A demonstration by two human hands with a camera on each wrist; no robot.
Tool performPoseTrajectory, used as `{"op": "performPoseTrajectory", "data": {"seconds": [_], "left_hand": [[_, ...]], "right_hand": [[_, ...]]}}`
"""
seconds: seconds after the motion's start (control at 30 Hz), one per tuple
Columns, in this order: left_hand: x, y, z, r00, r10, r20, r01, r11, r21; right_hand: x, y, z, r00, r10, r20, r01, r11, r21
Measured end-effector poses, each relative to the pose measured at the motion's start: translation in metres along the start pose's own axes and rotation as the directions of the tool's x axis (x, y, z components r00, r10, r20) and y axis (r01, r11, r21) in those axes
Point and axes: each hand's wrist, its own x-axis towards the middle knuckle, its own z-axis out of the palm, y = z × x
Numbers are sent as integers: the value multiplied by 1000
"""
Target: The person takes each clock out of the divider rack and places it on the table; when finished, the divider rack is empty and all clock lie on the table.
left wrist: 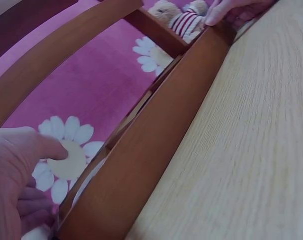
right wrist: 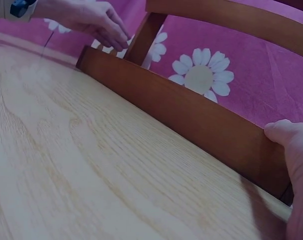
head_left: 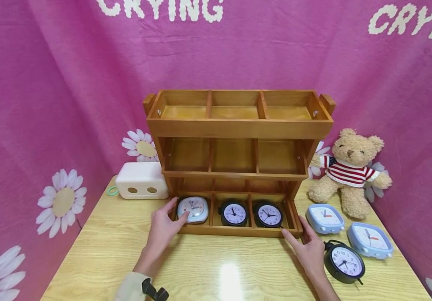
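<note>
A three-tier wooden shelf (head_left: 240,128) stands on the table. Its bottom tier holds a pale blue-white alarm clock (head_left: 193,210) on the left and two round black alarm clocks, one in the middle (head_left: 233,213) and one on the right (head_left: 269,215). My left hand (head_left: 164,221) is at the tier's left end, thumb spread over the pale clock's lower edge and fingers by the side wall; its fingertips are partly hidden. At the opposite end my right hand (head_left: 308,250) grips the shelf's front corner, its thumb (right wrist: 280,132) on the front board's top edge and the fingers along the outer side.
Right of the shelf lie two light-blue alarm clocks (head_left: 325,218) (head_left: 370,240) and a black alarm clock (head_left: 345,262). Behind them sits a teddy bear (head_left: 350,171) in a striped shirt. A white box (head_left: 140,179) and a green ring (head_left: 112,191) are at the left, before a pink curtain (head_left: 238,50).
</note>
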Motion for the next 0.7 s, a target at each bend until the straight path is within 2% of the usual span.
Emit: {"op": "performPoseTrajectory", "data": {"seconds": [0.17, 0.37, 0.47, 0.6, 0.7], "left_hand": [[6, 9, 9, 995, -24, 97, 7, 986, 169], [11, 21, 23, 980, -95, 176, 26, 932, 360], [15, 28, 31, 973, -135, 186, 42, 899, 435], [20, 31, 40, 971, -142, 192, 24, 857, 514], [24, 32, 43, 972, -120, 204, -5, 852, 524]], "right_hand": [[1, 0, 0, 1000, 1, 6, -1, 1000, -7], [-1, 0, -2, 1000, 12, 9, -12, 1000, -15], [-1, 0, -2, 1000, 11, 10, -11, 1000, -22], [-1, -1, -1, 1000, 5, 17, -5, 1000, -25], [-1, -2, -1, 1000, -2, 20, 2, 1000, -25]]}}
